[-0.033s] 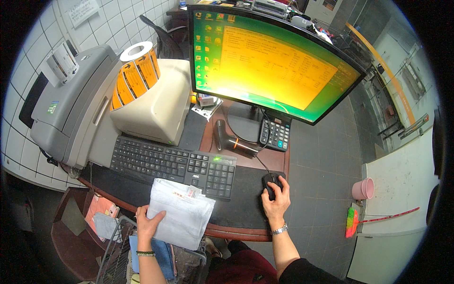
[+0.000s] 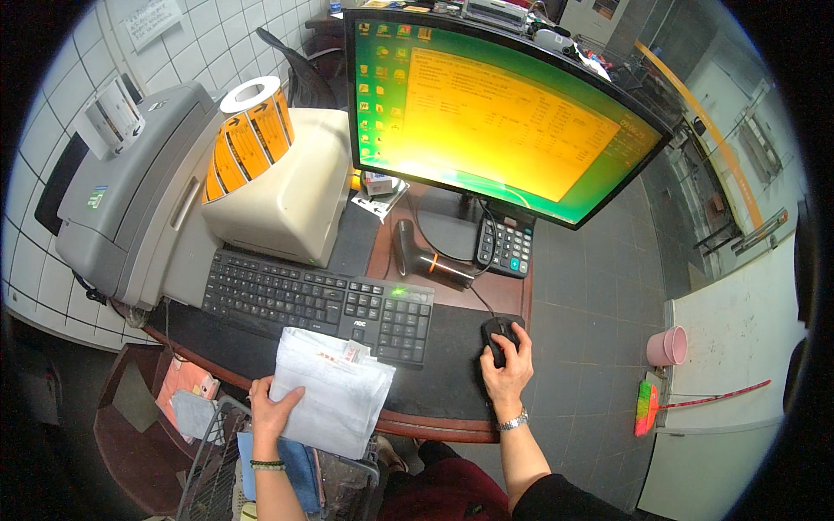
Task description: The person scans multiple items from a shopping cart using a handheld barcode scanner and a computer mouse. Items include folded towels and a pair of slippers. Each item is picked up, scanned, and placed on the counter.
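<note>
My left hand (image 2: pixel 274 406) grips the left edge of a folded white cloth (image 2: pixel 334 404), thumb on top and the other fingers partly hidden. The cloth has a small tag near its top and overlaps the desk's front edge and the keyboard's lower edge. My right hand (image 2: pixel 506 369) is curled over a black computer mouse (image 2: pixel 498 328) at the right of the desk. Beyond the cloth lies a black keyboard (image 2: pixel 295 295). A monitor (image 2: pixel 512 113) shows a yellow window on a green background. In front of it are a handheld barcode scanner (image 2: pixel 443 267) and a calculator (image 2: pixel 505 247).
A beige label printer (image 2: pixel 278 204) with orange labels (image 2: pixel 252 143) and a grey printer (image 2: pixel 130 191) stand on the left. Below the desk edge (image 2: pixel 443 425) is a wire basket (image 2: pixel 198 460) holding folded cloths. A pink bucket (image 2: pixel 667 347) and a broom (image 2: pixel 645 408) are at the right.
</note>
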`<act>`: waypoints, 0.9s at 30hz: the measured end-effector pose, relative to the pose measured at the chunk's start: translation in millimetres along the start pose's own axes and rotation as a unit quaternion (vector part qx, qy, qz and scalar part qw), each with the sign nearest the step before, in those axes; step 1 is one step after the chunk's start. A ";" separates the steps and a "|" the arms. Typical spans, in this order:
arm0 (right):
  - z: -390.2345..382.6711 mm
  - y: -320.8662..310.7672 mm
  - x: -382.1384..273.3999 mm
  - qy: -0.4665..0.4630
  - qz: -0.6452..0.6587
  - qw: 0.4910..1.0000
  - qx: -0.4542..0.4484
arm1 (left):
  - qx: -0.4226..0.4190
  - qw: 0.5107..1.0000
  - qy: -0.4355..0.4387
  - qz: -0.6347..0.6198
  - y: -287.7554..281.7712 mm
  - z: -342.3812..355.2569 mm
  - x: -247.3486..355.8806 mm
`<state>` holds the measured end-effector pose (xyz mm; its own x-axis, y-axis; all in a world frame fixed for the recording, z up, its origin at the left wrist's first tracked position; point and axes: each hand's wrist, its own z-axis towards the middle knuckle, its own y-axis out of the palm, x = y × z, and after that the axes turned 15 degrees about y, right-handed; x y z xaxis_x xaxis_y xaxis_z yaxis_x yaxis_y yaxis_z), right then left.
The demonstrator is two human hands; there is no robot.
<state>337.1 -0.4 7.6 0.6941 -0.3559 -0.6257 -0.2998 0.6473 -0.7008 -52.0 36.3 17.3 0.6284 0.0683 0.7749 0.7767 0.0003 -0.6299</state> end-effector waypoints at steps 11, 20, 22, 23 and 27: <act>-0.4 0.1 -0.3 0.002 -0.001 1.000 -0.004 | 0.006 1.000 -0.004 -0.002 0.5 -0.6 0.4; -0.1 -0.2 -0.3 -0.004 -0.005 1.000 0.000 | -0.004 1.000 -0.017 -0.001 -1.3 0.0 3.7; -0.2 -0.2 -0.6 0.001 -0.003 1.000 -0.003 | -0.005 1.000 -0.018 -0.001 -1.6 -0.2 4.9; -0.3 -0.2 -0.7 0.001 -0.003 1.000 -0.003 | -0.005 1.000 -0.018 -0.002 -1.7 -0.2 5.4; -0.1 -0.3 -0.3 0.002 -0.003 1.000 -0.005 | -0.005 1.000 -0.027 -0.001 -1.5 -0.4 6.7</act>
<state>337.0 -0.6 8.0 0.6929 -0.3622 -0.6235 -0.3022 0.6392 -0.7072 -49.0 36.4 23.5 0.6237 0.1228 0.7720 0.7786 -0.0100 -0.6274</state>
